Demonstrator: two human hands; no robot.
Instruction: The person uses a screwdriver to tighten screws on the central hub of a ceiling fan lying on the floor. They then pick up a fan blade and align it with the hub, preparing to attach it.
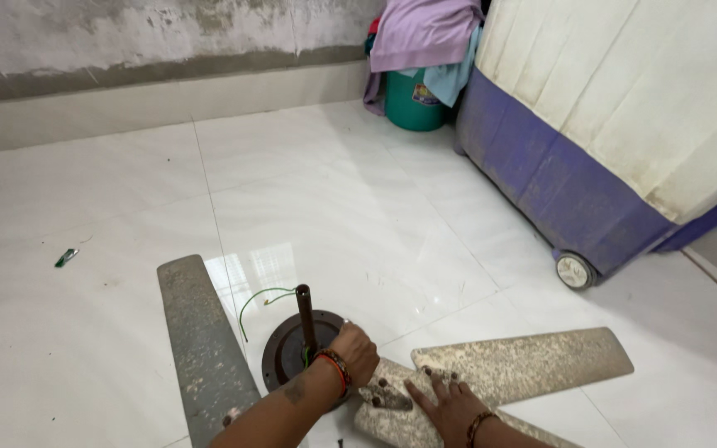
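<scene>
A dusty ceiling fan lies on the white tiled floor. Its dark round motor [284, 344] has a brown rod [304, 319] standing upright from the middle, with a thin green wire [251, 303] curling out of the top. My left hand [354, 353] is closed on the motor's right edge, a red and dark bracelet on the wrist. My right hand [446, 402] presses flat, fingers spread, on the inner end of a speckled cream blade [533, 361] that points right. A second grey blade [201, 340] runs along the left side of the motor.
A large purple and cream air cooler on wheels [591, 149] stands at the right. A green bucket [412, 99] draped with purple and blue cloth sits by the back wall. Small green scraps [65, 257] lie on the floor at the left.
</scene>
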